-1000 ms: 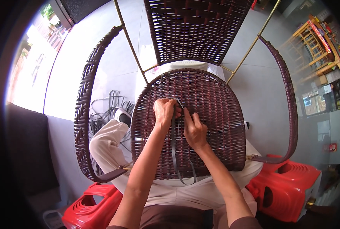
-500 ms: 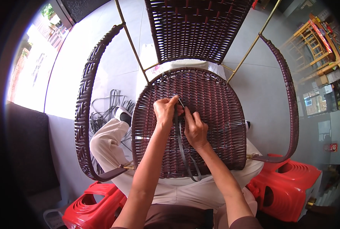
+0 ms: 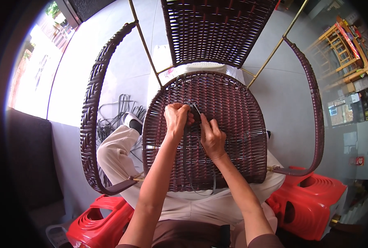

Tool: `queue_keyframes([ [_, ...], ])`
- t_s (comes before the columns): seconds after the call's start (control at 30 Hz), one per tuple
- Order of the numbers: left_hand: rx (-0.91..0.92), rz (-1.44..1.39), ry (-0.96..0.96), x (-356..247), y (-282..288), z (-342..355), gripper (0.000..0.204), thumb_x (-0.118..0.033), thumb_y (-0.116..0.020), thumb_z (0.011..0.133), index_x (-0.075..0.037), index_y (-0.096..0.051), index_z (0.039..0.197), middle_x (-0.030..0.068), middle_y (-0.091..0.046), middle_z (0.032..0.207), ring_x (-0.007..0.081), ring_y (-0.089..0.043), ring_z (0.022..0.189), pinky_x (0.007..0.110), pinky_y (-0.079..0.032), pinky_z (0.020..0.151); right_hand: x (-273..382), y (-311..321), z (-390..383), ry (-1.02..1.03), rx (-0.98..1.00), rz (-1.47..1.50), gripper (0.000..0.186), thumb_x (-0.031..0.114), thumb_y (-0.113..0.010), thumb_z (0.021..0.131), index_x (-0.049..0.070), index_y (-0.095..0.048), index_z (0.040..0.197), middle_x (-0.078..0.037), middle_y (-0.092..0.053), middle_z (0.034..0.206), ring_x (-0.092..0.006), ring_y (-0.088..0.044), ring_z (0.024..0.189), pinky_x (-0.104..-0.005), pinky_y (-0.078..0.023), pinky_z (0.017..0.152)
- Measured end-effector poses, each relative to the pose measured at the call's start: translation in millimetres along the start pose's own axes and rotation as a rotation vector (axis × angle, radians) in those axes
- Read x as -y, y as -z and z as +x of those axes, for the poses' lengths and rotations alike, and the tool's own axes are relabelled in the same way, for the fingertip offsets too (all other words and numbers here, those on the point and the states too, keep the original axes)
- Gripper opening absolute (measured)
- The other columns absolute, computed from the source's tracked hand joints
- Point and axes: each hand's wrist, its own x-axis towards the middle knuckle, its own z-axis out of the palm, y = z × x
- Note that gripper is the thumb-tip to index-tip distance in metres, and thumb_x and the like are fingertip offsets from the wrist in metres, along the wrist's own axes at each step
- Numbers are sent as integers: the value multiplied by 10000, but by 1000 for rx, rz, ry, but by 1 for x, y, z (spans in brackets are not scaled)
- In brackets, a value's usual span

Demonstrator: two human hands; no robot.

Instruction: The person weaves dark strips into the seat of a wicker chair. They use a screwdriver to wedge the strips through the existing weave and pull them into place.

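The woven dark brown chair seat [image 3: 237,124] lies before me, over my lap. Above its middle, my left hand [image 3: 176,119] is closed, thumb and fingers pinching a thin dark flat weaving strip [image 3: 185,153]. Close by on the right, my right hand [image 3: 213,139] has its fingertips bent together around the strip, index finger lying along it. From the hands the strip hangs in a long loop over the seat, down to its near edge. Exactly where its end sits between the fingers is hidden.
Beyond the seat rises the woven backrest [image 3: 217,41]. Curved armrests [image 3: 94,95] flank both sides, joined to brass-coloured rods [image 3: 147,49]. A heap of loose strips [image 3: 124,105] lies on the floor left. Red plastic stools [image 3: 312,198] stand near both sides; wooden frames are far right.
The strip's hanging strands have spread into a wider loop, where they ran close together before. My hands stay at nearly the same spot, the left slightly further left.
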Motion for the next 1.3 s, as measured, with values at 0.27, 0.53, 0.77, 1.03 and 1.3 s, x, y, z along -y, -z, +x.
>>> queue_keyframes([
  [0.27,-7,55,-8,6,1,0,145,-60,-555,780,65,-625,756,102,-614,597,126,-577,445,232,-483,407,13,36,19,-161,123,75,266,69,-591,808,27,-609,1070,-110,-554,741,-281,-593,565,-374,-485,490],
  [0.53,-29,86,-96,10,-3,-2,164,-103,-586,804,54,-629,778,93,-614,601,119,-571,439,218,-473,394,7,38,42,-132,197,53,272,95,-630,783,51,-622,1052,-119,-569,738,-289,-607,593,-369,-491,503],
  [0.77,4,117,-82,9,0,1,176,-95,-583,826,77,-616,802,108,-622,602,141,-600,453,236,-496,405,10,49,62,-119,372,75,231,91,-619,779,44,-631,1005,-140,-588,745,-297,-617,627,-374,-507,548],
  [1.03,3,111,-90,8,1,0,178,-100,-587,830,74,-612,801,108,-622,603,139,-600,453,236,-496,404,14,42,65,-149,449,28,267,52,-623,773,-5,-626,1034,-175,-592,748,-310,-605,649,-382,-499,609],
  [1.3,-4,40,-149,12,-2,-3,179,-116,-599,831,58,-603,787,93,-608,602,129,-579,449,227,-473,388,-5,6,6,-43,138,72,392,-2,-530,796,22,-533,1186,-106,-475,736,-250,-542,521,-342,-463,453],
])
